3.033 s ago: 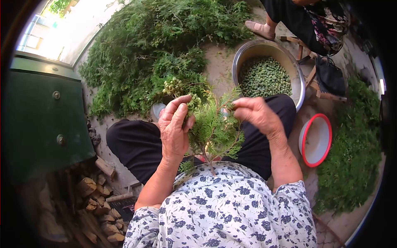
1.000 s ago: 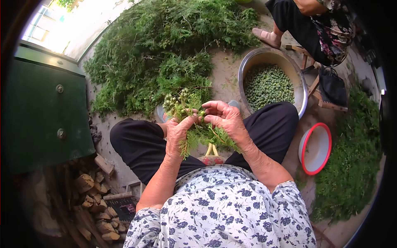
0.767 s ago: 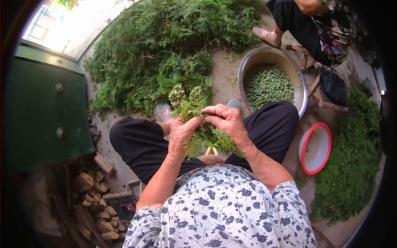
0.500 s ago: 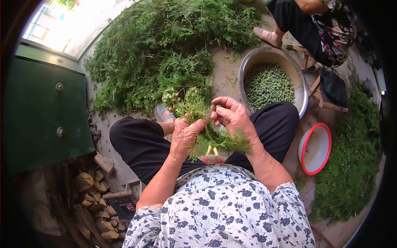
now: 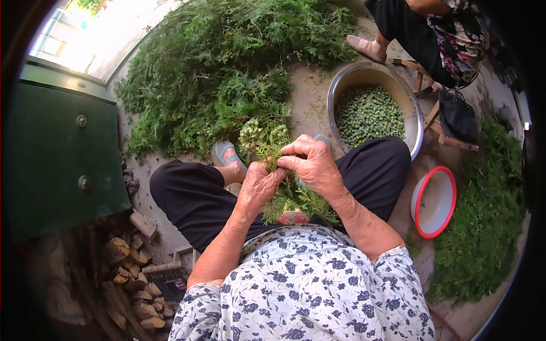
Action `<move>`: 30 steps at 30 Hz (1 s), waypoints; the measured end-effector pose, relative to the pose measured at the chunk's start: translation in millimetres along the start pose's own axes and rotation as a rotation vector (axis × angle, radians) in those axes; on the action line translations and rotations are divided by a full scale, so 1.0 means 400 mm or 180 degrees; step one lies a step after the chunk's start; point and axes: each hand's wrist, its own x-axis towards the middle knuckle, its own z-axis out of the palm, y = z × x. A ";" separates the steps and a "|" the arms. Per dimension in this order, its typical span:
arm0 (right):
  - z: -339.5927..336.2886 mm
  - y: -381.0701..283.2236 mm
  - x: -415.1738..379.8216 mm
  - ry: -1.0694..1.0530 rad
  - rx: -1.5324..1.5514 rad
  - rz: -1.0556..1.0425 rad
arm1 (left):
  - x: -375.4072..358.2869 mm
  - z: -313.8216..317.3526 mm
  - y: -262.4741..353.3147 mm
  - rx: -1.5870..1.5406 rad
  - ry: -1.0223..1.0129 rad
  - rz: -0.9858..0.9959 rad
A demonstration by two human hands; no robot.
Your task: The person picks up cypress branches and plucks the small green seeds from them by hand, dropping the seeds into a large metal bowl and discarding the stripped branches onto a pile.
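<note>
Over my lap, my left hand (image 5: 259, 187) is closed around a leafy cypress sprig (image 5: 266, 149). Pale green cones (image 5: 250, 134) cluster at its upper end, and feathery foliage (image 5: 296, 202) hangs below my hands. Thumb and fingers of my right hand (image 5: 313, 165) pinch at the sprig, right beside the left thumb. Any small cone between those fingertips is hidden. Beyond my right knee stands a wide metal basin (image 5: 421, 122), holding many small green cones (image 5: 372, 116).
A large heap of cypress branches (image 5: 205, 74) lies ahead. On the right are a red-rimmed white basin (image 5: 420, 216) and more cut greenery (image 5: 478, 227). Another person (image 5: 426, 40) sits at upper right near a wooden stool (image 5: 458, 144). Split firewood (image 5: 136, 278) and a green cabinet (image 5: 62, 153) are left.
My right hand has moved left from beside the sprig, where it held a small green cone, to pinch at the sprig against my left hand. The left hand keeps its hold.
</note>
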 end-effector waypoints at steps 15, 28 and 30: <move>-0.053 -0.002 0.009 -0.0144 0.1778 0.0896 | -0.009 -0.001 0.041 -0.0365 -0.0282 -0.0211; -0.210 -0.032 0.006 0.0676 -0.0457 -0.0538 | -0.001 0.003 0.073 -0.0248 -0.0653 -0.0160; -0.147 -0.058 -0.006 -0.0054 0.0063 -0.0335 | -0.003 0.009 0.078 -0.0187 -0.0672 -0.0147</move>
